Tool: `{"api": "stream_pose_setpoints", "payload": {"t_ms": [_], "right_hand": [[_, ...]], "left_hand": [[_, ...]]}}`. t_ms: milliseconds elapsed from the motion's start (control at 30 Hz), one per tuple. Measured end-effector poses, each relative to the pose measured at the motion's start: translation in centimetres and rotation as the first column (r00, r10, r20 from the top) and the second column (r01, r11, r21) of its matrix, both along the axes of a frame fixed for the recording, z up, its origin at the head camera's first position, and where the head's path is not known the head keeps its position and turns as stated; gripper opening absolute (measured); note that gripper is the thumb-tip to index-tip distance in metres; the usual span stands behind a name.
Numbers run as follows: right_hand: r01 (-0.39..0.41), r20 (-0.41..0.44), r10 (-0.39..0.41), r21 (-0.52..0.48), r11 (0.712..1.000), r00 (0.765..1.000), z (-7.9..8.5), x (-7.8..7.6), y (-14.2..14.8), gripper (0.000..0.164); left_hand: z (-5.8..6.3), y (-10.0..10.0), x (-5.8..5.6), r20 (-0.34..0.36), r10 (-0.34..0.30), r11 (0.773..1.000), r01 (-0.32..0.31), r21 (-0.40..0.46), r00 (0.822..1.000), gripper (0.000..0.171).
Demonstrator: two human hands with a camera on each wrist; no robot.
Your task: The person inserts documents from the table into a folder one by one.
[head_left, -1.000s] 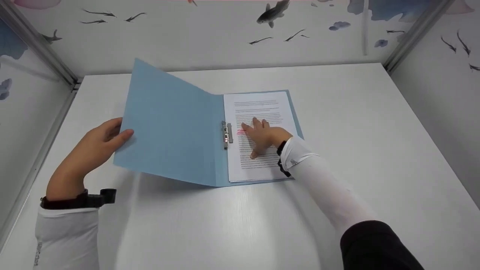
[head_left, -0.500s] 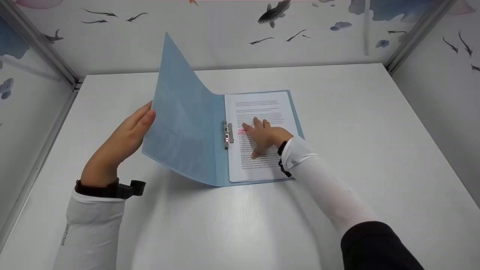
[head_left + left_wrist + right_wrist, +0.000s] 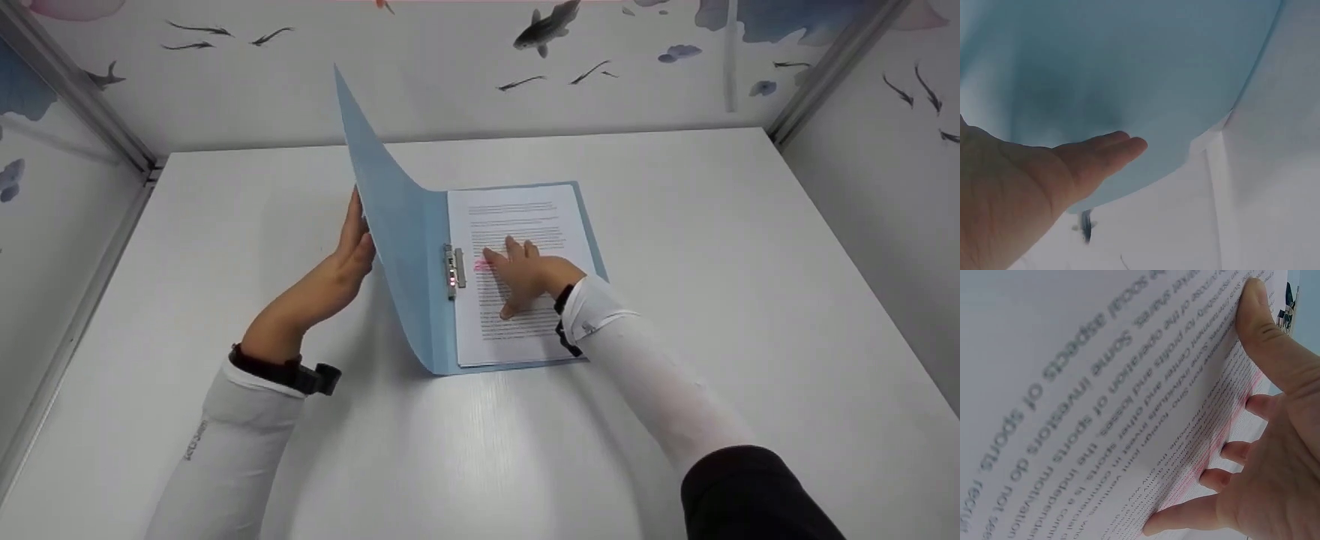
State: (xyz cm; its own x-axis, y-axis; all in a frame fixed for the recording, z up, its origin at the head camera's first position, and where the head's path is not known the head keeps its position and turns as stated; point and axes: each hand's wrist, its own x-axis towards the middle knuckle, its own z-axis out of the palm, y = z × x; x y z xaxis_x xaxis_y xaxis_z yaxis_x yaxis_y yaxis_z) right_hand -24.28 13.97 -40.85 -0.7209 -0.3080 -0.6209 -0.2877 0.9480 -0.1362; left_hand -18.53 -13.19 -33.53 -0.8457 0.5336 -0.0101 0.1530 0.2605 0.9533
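A light blue folder lies on the white table with its left cover raised steeply. My left hand is flat against the outer side of that cover, fingers straight. In the left wrist view the cover spreads above my straight fingers. On the folder's right half lies a sheet of printed paper with a pink highlighted patch. My right hand rests on the paper, fingers spread. The right wrist view shows the fingertips and thumb touching the printed text.
A metal clip sits at the folder's spine, along the paper's left edge. White panels painted with fish stand behind and at both sides of the table.
My left hand has moved right, swinging the cover up from a low slant to nearly upright. Its thumb no longer lies over the cover's edge. The right hand and paper have stayed put.
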Motion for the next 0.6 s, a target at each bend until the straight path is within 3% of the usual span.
{"api": "stream_pose_setpoints", "payload": {"t_ms": [200,400,600], "right_hand": [[0.001,-0.019,-0.001,-0.006,1.0,1.0,-0.2,0.1,-0.1,0.107],[-0.019,-0.044,0.018,-0.004,1.0,0.999,-0.4,0.3,-0.1,0.106],[-0.069,-0.074,0.07,0.02,0.997,0.995,-0.6,0.5,0.2,0.103]], "left_hand": [[-1.8,2.7,-0.7,-0.012,0.044,0.999,-0.045,-0.023,0.999,0.127],[-3.1,4.6,-0.9,0.063,0.08,0.994,-0.075,-0.076,0.995,0.135],[-4.2,5.8,-0.7,0.106,0.068,0.997,-0.064,-0.043,0.992,0.137]]}}
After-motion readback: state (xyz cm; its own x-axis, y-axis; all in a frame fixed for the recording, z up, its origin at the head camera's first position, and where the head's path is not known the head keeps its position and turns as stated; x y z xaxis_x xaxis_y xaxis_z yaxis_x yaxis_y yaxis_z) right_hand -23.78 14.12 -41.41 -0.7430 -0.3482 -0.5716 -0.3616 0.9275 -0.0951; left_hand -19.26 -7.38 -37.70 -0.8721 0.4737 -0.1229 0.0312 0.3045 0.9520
